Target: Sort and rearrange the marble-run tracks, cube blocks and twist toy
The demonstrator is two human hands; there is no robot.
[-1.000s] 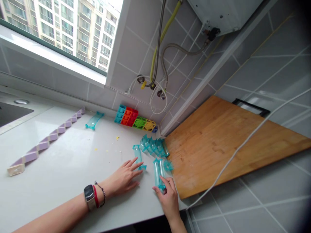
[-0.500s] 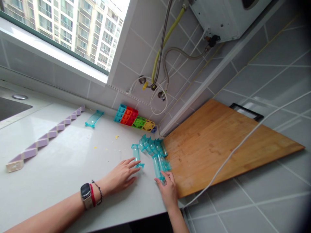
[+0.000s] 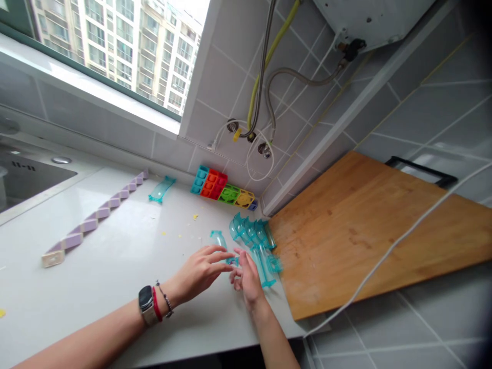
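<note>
My left hand (image 3: 203, 269), with a watch and bracelets at the wrist, is open over the white counter, its fingers spread beside a clear teal piece (image 3: 219, 239). My right hand (image 3: 247, 277) is open too, its fingertips close to the left fingers and partly over the same piece's lower end. Just right of it, long teal pieces (image 3: 262, 266) lie side by side. Behind them a row of curved teal pieces (image 3: 249, 230) stands against the board. Another teal piece (image 3: 162, 189) lies apart, further back on the counter.
A long zigzag purple strip (image 3: 103, 211) lies at the left. Colored blocks (image 3: 215, 185) stand along the wall. A wooden board (image 3: 369, 236) leans at the right, crossed by a white cable (image 3: 388, 251). A sink (image 3: 34, 174) is at the far left.
My right hand has left the long teal pieces and moved left toward my left hand, its fingers opening. The view has shifted slightly, so the scene sits further right.
</note>
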